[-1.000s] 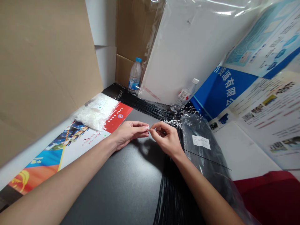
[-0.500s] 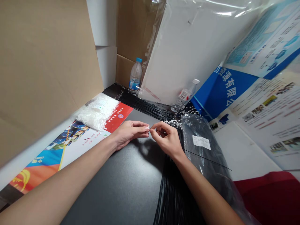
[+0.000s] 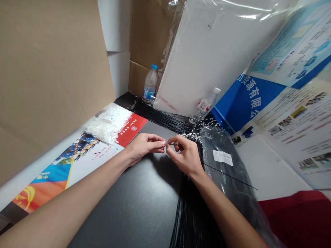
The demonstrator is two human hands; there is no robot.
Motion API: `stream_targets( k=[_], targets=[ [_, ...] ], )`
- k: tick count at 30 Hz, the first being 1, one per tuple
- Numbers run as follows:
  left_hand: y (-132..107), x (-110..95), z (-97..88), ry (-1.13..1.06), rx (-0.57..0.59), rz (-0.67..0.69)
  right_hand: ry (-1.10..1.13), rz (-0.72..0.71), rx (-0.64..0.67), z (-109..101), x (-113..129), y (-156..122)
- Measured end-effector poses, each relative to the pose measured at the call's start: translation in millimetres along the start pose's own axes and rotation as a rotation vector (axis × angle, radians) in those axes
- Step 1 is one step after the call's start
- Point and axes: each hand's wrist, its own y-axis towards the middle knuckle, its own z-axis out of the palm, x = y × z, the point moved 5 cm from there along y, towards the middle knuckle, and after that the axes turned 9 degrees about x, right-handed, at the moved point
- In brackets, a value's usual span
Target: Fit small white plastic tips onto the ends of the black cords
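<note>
Your left hand (image 3: 143,148) pinches a tiny white piece (image 3: 164,142) between thumb and fingertips; your right hand (image 3: 184,153) pinches a thin black wire (image 3: 232,177) right beside it, its tail running out over the clear plastic bag (image 3: 216,139). Whether the two are joined yet, you can't tell from here. By your right forearm, a bundle of black wires (image 3: 187,213) already shows white tips, while plenty of loose pieces remain in the bag of white pieces (image 3: 110,124).
</note>
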Motion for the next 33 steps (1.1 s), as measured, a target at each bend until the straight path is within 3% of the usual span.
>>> stream_targets(
  k=[7,33],
  targets=[
    [-1,-4,2.7,0.115,-0.018,0.069,-0.008,-0.024,-0.037,4,3,-4],
    [-1,-1,3.0,-0.062,-0.046,0.032,0.105,0.081,0.029,7,-9,-2]
  ],
)
